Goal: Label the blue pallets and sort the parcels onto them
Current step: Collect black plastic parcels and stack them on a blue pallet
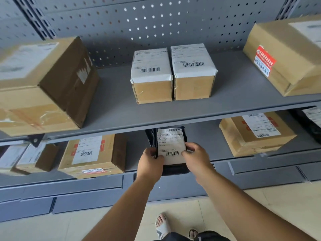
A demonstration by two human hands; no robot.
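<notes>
A sandalled foot stood on the pale tiled floor; above it the left hand and the right hand each gripped one side of a black parcel bearing a white barcode label, thumbs on top, at the front of the lower shelf; on the upper shelf two small boxes stood side by side; behind them rose a perforated back panel.

Upper shelf: small boxes stood touching, between left large box and right large box | lower shelf: parcel lay centred.
</notes>
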